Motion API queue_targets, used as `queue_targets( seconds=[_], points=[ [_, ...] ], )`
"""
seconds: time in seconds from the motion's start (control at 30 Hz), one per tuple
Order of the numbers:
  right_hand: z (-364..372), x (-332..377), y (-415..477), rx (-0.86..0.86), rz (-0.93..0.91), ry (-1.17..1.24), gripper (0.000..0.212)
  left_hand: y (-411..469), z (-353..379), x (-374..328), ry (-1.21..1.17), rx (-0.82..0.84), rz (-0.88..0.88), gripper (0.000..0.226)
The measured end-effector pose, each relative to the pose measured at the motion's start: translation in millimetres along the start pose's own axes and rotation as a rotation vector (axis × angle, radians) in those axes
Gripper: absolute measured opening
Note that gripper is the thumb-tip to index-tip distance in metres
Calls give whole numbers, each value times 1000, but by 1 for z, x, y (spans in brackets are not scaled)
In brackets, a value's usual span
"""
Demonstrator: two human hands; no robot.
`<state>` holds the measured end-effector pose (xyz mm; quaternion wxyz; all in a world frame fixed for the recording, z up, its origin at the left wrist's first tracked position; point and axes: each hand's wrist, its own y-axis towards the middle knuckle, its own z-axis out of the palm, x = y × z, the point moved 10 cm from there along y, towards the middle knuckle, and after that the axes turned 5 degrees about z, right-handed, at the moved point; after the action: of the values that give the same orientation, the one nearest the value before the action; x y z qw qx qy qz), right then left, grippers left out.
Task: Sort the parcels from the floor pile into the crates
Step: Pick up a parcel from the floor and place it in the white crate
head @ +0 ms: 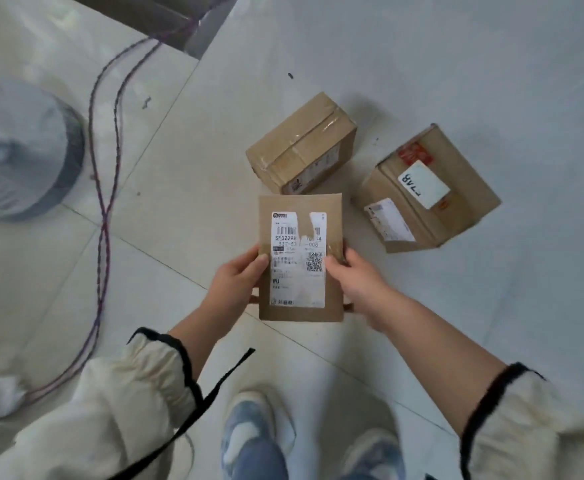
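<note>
Here, left grip (236,284) and right grip (358,284) pinch a flat cardboard mailer (301,204) by its sides, label (297,271) up; best read it before choosing a crate.

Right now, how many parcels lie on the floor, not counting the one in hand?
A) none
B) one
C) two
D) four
C: a taped box and a labelled box lie on the floor, while the left hand and right hand hold the flat parcel.
</note>
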<state>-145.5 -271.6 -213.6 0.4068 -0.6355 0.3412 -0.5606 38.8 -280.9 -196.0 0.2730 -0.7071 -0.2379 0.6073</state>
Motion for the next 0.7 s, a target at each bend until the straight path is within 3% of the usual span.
queue_targets(
  seconds=[0.17, 0.43, 0.53, 0.7],
  points=[
    [-36, 85, -150, -19, -75, -19, 22, -93, -4, -136, -4, 31, 116, 27],
    [-107, 240, -495, -99, -236, 26, 22, -324, 2, -421, 0, 66, 288, 17],
    [-132, 263, -600, -139, -293, 77, 38, -408, 14, -509, 72, 136, 381, 16],
    [-161, 272, -718, -172, -378, 169, 36, -514, 39, -598, 167, 199, 518, 15]
  ],
)
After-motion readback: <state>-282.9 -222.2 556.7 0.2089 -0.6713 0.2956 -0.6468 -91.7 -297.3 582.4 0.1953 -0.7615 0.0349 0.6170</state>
